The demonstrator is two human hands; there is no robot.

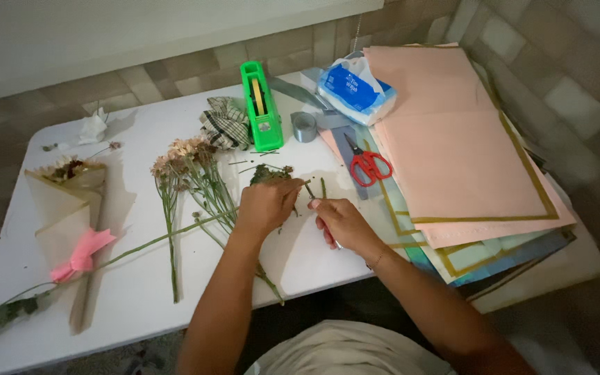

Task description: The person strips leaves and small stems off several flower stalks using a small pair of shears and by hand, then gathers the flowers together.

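White bench (126, 292), seen from the head view, carrying florist's goods. Left hand (267, 203) is curling over a small green sprig (269, 173), fingers closed around its lower part, the leafy tip sticking out above the knuckles. Right hand (342, 223) is closing on a thin green stem (310, 190) pinched between thumb and forefinger; a slim pale object is showing below the palm, but what it is cannot be told. The two hands are sitting just beside each other near the bench's front middle. To the left, a bunch of long-stemmed daisy-like flowers (189, 173) is lying flat, stems running towards the front edge. Further left, a paper-wrapped bouquet (67, 201) with a pink bow (81, 253) is resting on the bench. Behind the hands, a green tape dispenser (261, 107) is standing beside a checked cloth (222, 122) and a grey tape roll (304, 126). Red-handled scissors (368, 167) are lying at the edge of a stack of pink gold-edged paper sheets (453, 146); a blue-and-white tissue pack (352, 87) is sitting behind them.
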